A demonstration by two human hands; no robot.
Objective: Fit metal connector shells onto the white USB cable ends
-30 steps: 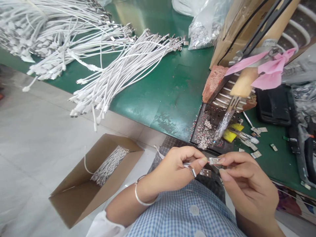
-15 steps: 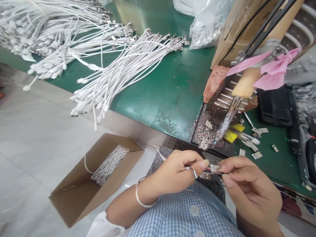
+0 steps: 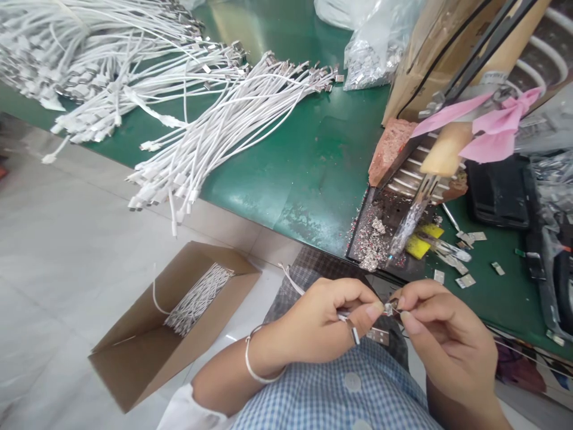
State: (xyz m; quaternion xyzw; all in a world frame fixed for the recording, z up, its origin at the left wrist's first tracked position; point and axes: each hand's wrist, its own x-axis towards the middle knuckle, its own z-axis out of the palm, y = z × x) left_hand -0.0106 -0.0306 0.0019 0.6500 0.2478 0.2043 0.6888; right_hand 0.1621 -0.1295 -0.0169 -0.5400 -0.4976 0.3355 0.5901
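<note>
Over my lap, my left hand (image 3: 335, 319) is closed around a white cable (image 3: 292, 279), whose loose end trails out behind the wrist. Its thumb and forefinger pinch near the cable's tip. My right hand (image 3: 443, 334) pinches a small metal USB connector (image 3: 389, 307) at that tip, so the two sets of fingertips nearly meet. The fingers hide most of the joint. Below the left fingertips shows another flat metal connector piece (image 3: 379, 335); I cannot tell what bears it.
A soldering iron (image 3: 414, 215) points down over a tray of solder crumbs (image 3: 371, 239), beside a yellow sponge (image 3: 424, 241). Loose connectors (image 3: 465, 280) lie to the right. Bundled white cables (image 3: 233, 131) cover the green table's left. A cardboard box (image 3: 134, 364) with cables stands on the floor.
My right hand has shifted slightly left and the fingertips have drawn closer together. More of the connector is now covered. The left hand has moved slightly down and right.
</note>
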